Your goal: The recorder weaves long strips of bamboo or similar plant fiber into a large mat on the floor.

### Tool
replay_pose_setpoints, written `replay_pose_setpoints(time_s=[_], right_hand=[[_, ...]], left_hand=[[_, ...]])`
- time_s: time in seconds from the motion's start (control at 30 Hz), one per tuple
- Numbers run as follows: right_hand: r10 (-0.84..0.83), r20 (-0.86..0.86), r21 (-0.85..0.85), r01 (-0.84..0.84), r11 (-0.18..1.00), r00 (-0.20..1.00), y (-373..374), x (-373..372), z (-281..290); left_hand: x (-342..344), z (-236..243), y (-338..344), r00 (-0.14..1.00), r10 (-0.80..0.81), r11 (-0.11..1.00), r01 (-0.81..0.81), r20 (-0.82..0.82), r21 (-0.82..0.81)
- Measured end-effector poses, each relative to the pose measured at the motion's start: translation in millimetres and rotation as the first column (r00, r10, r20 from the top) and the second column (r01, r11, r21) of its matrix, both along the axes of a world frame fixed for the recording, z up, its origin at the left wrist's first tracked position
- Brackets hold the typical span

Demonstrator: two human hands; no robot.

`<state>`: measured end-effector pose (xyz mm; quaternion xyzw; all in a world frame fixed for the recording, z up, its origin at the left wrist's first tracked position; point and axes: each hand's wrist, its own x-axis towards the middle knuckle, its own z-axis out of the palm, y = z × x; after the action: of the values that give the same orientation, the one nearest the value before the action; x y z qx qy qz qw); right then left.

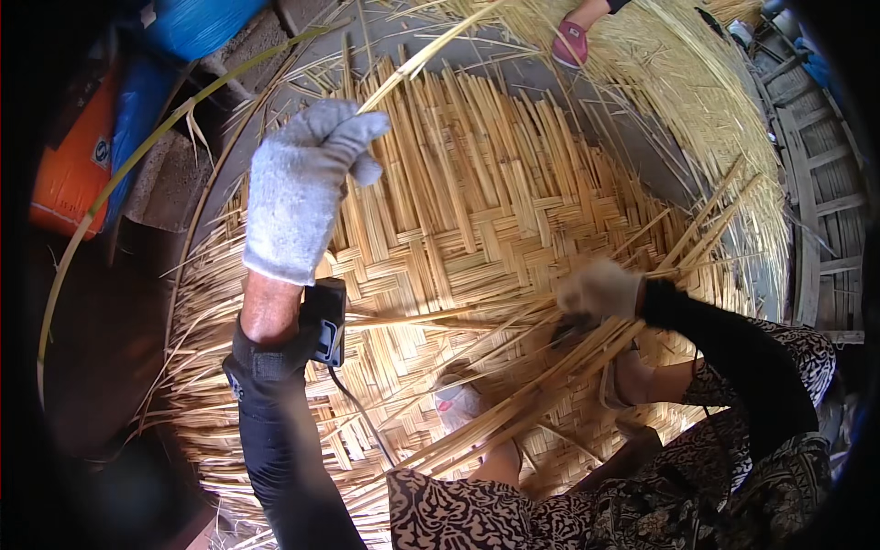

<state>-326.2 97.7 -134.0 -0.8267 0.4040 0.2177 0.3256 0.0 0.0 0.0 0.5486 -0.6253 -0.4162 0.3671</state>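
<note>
Many flat, pale-yellow bamboo strips [513,403], herringbone-woven.

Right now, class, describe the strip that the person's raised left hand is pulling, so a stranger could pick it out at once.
Start from the big woven mat of pale flat strips that fills the middle of the view. Above its left part, the left hand, in a grey knit glove, is raised and closed on one long strip. Unlike the interlaced strips lying flat, it rises free, curving up and right from the fist.

Matt woven bamboo mat [477,220]; grey, seemingly knitted cloth glove [302,188].
</note>
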Motion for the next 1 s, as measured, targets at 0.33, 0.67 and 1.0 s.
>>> replay_pose_setpoints(time_s=[0.33, 0.67, 1.0], right_hand=[[0.205, -0.228, -0.34, -0.275, 0.899, 0.952, 49, -1, -23], [0.401, -0.154, -0.178, -0.425, 0.888, 0.903, 43, -8, -10], [0.399, -0.166, -0.001, -0.405, 0.914, 0.902, 33, -15, -14]], left_hand=[[-4, -33, 20, 0.978, 0.04, 0.991, -0.065, -0.207, -0.119], [-4, -60, 25, 0.878, 0.011, 0.985, -0.092, -0.479, -0.145], [-2, -43, 27, 0.986, 0.124, 0.784, -0.028, 0.113, -0.621]])
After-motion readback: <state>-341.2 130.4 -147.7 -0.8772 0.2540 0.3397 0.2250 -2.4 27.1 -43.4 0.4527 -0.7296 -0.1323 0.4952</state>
